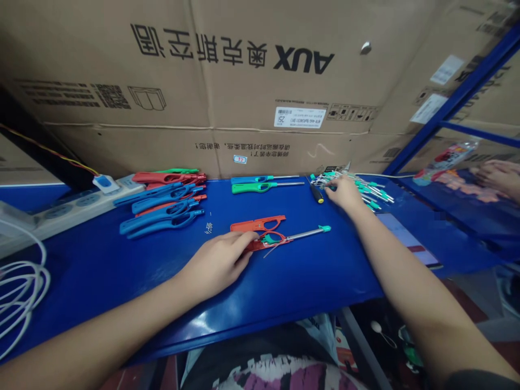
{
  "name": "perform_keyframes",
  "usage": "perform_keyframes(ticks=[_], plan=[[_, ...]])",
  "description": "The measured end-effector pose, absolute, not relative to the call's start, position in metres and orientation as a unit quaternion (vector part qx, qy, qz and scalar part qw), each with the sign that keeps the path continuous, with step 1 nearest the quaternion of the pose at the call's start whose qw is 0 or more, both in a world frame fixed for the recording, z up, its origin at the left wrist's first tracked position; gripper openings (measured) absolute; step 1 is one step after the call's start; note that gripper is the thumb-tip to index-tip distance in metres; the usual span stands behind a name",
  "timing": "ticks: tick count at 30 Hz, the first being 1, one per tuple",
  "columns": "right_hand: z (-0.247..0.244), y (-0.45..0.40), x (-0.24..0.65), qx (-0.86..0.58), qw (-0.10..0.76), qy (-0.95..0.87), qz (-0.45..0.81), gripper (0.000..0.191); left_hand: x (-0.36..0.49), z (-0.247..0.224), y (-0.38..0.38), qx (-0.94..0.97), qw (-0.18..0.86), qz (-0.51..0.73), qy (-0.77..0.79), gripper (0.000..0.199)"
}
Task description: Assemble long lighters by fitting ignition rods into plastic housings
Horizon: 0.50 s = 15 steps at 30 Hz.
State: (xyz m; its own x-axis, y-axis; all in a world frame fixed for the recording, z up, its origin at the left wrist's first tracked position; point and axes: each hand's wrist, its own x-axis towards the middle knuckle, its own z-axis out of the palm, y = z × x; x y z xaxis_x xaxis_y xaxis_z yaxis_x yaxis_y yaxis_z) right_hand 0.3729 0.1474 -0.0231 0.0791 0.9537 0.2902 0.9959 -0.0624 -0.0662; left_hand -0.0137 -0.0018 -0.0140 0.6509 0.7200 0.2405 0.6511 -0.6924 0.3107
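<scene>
My left hand (221, 260) is closed on the handle of a red lighter shell (257, 246), which has a green trigger piece and thin wires in it. A metal tube (304, 234) with a green tip extends from it to the right. Just behind lies the other red shell half (257, 223). My right hand (344, 194) reaches to the pile of metal tubes with green parts (371, 190); its fingertips are at the pile's left part, and whether they grip a piece is hard to make out. A black and yellow screwdriver (316, 194) lies beside those fingers.
Blue and red lighter shells (162, 208) are stacked at the left, by a white power strip (77, 208). Blue and green assembled lighters (254, 187) lie at the back before a cardboard wall (244, 108). A phone (406, 238) lies right; another person's hand (498, 176) is beyond.
</scene>
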Motion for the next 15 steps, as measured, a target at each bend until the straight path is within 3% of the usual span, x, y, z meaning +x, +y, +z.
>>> perform_keyframes(ticks=[9, 15], plan=[[-0.020, 0.143, 0.366, -0.709, 0.020, -0.703, -0.038, 0.049, -0.014, -0.013, -0.003, 0.903, 0.090, 0.164, 0.387, 0.028], [0.004, 0.132, 0.368, -0.700, 0.015, -0.714, -0.021, 0.028, -0.014, -0.015, -0.002, 0.903, 0.091, 0.180, 0.378, 0.027]])
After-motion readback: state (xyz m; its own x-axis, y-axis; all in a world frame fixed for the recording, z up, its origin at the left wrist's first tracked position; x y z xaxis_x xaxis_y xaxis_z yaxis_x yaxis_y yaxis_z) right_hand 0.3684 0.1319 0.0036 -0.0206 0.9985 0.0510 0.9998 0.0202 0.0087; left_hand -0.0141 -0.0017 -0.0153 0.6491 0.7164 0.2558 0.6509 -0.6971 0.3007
